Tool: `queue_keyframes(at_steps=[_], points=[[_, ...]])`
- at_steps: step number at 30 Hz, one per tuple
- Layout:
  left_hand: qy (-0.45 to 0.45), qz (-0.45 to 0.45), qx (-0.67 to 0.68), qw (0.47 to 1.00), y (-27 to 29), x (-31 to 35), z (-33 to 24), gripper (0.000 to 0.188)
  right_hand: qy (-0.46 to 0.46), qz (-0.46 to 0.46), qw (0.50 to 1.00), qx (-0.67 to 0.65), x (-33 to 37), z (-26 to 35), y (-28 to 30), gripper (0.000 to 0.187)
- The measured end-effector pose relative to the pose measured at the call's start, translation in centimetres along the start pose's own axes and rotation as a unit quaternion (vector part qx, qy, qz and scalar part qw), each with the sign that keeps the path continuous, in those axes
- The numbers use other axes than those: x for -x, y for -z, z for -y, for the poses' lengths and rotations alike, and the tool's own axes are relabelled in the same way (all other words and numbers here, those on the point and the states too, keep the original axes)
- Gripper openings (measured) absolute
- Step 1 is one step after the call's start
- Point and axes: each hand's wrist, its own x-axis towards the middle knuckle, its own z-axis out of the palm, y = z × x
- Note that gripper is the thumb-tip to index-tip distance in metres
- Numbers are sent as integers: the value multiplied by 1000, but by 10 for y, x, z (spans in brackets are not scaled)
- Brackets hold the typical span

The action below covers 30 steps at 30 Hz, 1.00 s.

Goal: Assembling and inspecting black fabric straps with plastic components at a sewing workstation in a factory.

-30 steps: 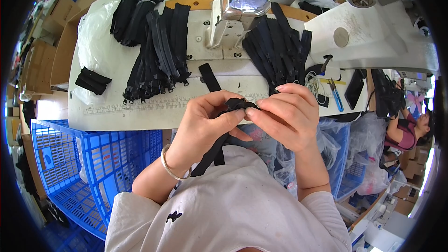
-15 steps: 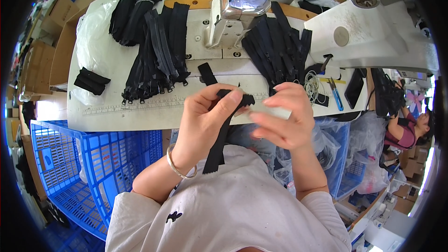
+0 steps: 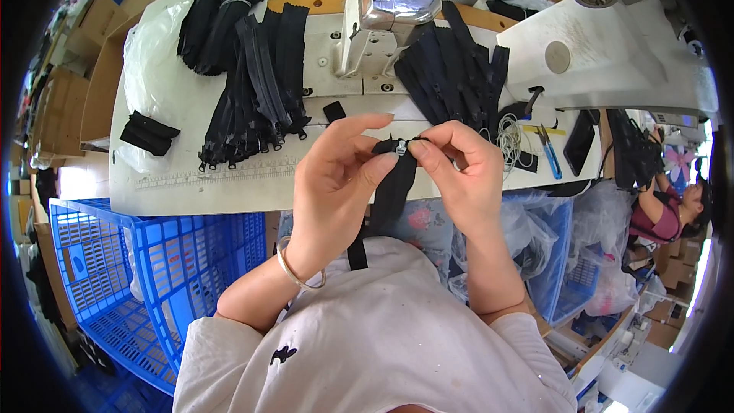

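A black zipper (image 3: 392, 193) hangs down between my two hands in front of my chest, its top end raised over the table's front edge. My left hand (image 3: 330, 172) pinches that end between thumb and fingers from the left. From the right, my right hand (image 3: 468, 180) pinches the other side with thumb and forefinger. A small shiny metal slider (image 3: 401, 148) shows between the two thumbs. Just beyond my left fingers lies a short black strip (image 3: 334, 112). Loose black zippers (image 3: 455, 76) fan out on the table beyond my right hand.
A sewing machine (image 3: 382, 30) stands at the back middle. More black zippers (image 3: 264, 84) and a folded black bundle (image 3: 150, 134) lie left. Blue-handled snips (image 3: 551, 157), pale cord (image 3: 511, 138) and a phone (image 3: 582, 144) lie right. A blue crate (image 3: 153, 260) stands lower left; a person (image 3: 664, 210) sits far right.
My right hand, blurred and off the zipper before, has come in and now pinches its top end. The zipper end has turned, so the metal slider shows.
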Motion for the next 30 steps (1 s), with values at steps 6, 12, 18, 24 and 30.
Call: queue_keyframes(at_steps=[6, 12, 18, 24, 30], points=[[-40, -36, 0, 999, -6, -2, 2, 18, -55, 43, 982, -178, -2, -5, -6, 17], [-51, -15, -20, 998, 0, -3, 9, 15, -79, 63, 986, -135, 4, -18, -6, 32], [-15, -10, 4, 1000, -1, -4, 8, 18, -36, -4, 999, -39, 7, 0, -12, 37], [-34, 8, -27, 999, 4, -8, 7, 15, -108, 66, 985, -119, 9, -15, 0, 15], [-368, -33, -413, 833, 4, -10, 5, 27, -103, 19, 979, -174, 10, -16, -5, 17]])
